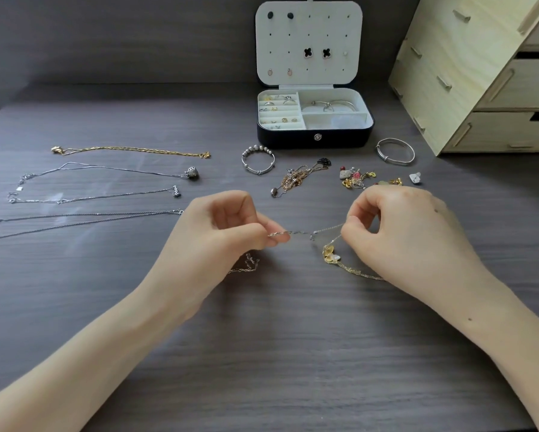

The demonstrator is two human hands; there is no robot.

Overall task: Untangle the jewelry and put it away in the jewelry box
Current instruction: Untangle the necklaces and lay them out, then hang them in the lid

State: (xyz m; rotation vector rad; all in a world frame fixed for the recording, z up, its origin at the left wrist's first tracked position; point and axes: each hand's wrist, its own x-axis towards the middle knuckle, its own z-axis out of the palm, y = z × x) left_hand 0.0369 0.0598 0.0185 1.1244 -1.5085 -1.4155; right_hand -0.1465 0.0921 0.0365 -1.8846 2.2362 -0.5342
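Knots left to undo
Four chains (131, 150) lie straight on the grey worktop (262, 338). Left grip (230, 226) and right grip (396, 232) pinch a thin silver chain (296, 233) knotted with a gold shell necklace (330, 255). More tangles (296, 177) wait by the open black jewelry box (315, 137).

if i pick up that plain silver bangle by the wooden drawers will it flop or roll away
Probably stiff: the silver bangle holds a round hoop shape lying flat on the table. On edge it may roll; pushed flat, it likely just slides on the smooth wood.
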